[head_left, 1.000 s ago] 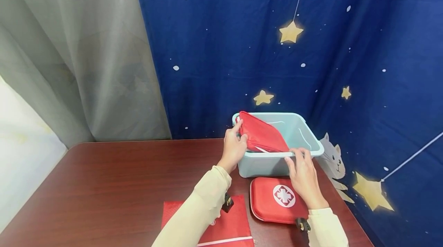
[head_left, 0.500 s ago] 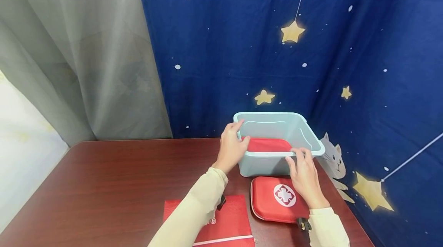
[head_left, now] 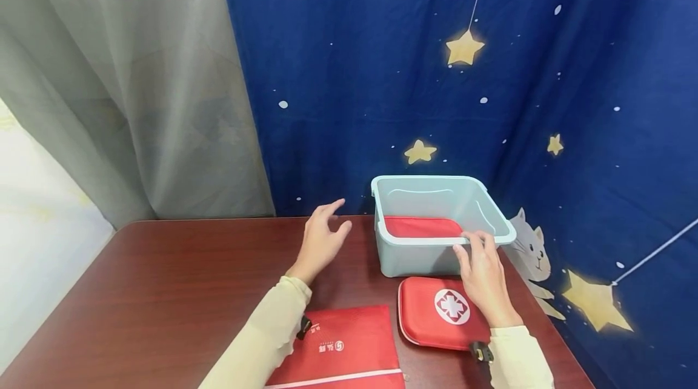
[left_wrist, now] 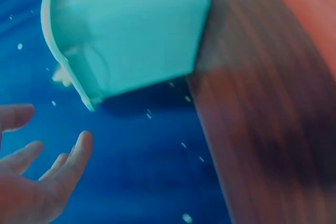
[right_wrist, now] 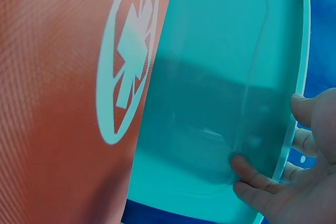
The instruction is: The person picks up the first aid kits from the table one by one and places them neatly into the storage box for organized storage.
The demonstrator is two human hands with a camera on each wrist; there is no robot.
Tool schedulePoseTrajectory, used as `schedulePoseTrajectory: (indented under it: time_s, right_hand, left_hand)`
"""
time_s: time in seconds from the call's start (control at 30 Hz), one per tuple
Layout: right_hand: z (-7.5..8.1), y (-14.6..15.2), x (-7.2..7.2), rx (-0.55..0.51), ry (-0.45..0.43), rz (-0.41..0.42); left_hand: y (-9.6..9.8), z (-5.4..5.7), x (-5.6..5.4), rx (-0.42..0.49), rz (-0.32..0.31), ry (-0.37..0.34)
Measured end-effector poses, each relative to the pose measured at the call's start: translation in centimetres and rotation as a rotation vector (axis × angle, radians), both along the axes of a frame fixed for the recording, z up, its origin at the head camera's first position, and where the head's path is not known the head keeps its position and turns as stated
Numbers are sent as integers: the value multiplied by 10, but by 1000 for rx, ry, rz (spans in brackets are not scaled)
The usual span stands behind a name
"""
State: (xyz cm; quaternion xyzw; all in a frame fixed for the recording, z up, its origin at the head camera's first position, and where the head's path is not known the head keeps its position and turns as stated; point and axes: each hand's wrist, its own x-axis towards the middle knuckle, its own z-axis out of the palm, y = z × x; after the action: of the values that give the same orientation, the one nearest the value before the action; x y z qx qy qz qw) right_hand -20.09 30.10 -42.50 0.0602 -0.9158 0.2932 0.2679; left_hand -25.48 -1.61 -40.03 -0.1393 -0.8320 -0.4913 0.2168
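Observation:
A light teal plastic bin [head_left: 420, 259] stands near the back of the table, and a red pouch [head_left: 421, 226] lies inside it. My right hand [head_left: 485, 277] holds the bin's front rim near its right corner; in the right wrist view some of its fingers [right_wrist: 254, 177] lie against the outer wall and others reach over the rim. My left hand [head_left: 319, 243] is in the air left of the bin, fingers spread and holding nothing. Beneath my right forearm lies a red first-aid case [head_left: 431, 316] with a white cross emblem.
A flat red zip pouch [head_left: 354, 346] with white print lies at the table's front, partly under my left forearm. The brown table [head_left: 180, 292] stretches to the left. Behind it hang a grey curtain [head_left: 147, 86] and a blue starry one [head_left: 349, 74].
My left hand let go of the red pouch, which dropped from a tilted position to lie in the bin. That hand then moved left, away from the bin. My right hand stayed on the rim.

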Motion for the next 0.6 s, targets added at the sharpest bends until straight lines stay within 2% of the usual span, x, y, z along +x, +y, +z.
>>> schedulePoseTrajectory:
  time_s: [0.1,0.2,0.3,0.43,0.53,0.6]
  right_hand:
    - [1,0,1,-5,-5,-1]
    - [1,0,1,-3,3,2]
    - [1,0,0,5,17,-4]
    - [2,0,0,8,36,-5]
    - [2,0,0,7,36,1]
    - [2,-1,1,9,26,2]
  left_hand:
    - [-17,-9,5,-51,-40,-49]
    - [-32,-19,9,-118,-93,-128]
    - [-43,-29,14,-223,-181,-218]
    - [-56,-38,21,-363,-336,-348]
    - [-64,-42,27,-425,-411,-453]
    - [-68,-43,30,-447,-435,-515]
